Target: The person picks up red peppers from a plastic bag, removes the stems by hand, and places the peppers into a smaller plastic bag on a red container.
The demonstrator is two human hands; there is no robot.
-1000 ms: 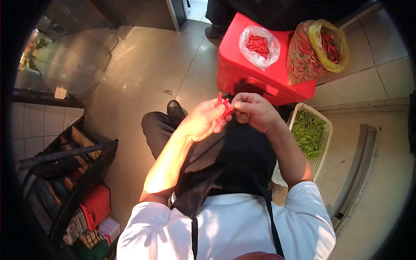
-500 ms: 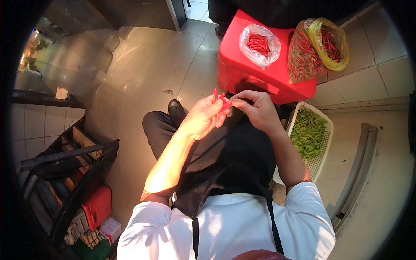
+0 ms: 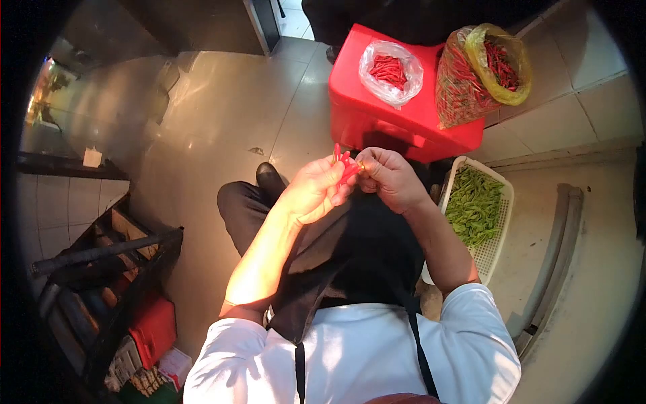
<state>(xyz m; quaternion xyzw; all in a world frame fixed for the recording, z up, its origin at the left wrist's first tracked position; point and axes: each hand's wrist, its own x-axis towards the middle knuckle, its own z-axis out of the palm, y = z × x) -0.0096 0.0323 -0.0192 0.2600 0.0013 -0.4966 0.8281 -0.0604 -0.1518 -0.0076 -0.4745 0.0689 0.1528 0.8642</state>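
Several red chilies (image 3: 347,166) are bunched in my left hand (image 3: 313,190), its fingers wrapped around them over my lap, with tips poking up past the thumb. Close against its right side, my right hand (image 3: 393,180) pinches the end of one chili, where a small yellowish stem end shows at the fingertips. Beyond both hands, a clear plastic bag (image 3: 415,75) of red chilies rests on a red box (image 3: 356,111). Beside it a larger yellow-rimmed bag (image 3: 464,94) holds more red chilies with stems.
A white perforated basket (image 3: 499,250) of green peppers (image 3: 474,209) stands on the floor by my right arm. At lower left are a dark metal rack (image 3: 128,296) and a red container (image 3: 153,330). Dark clothing of another person (image 3: 404,20) appears behind the red box.
The right hand's fingers have curled in more tightly at the chili's end. Both hands stay close together, and the whole view has shifted slightly.
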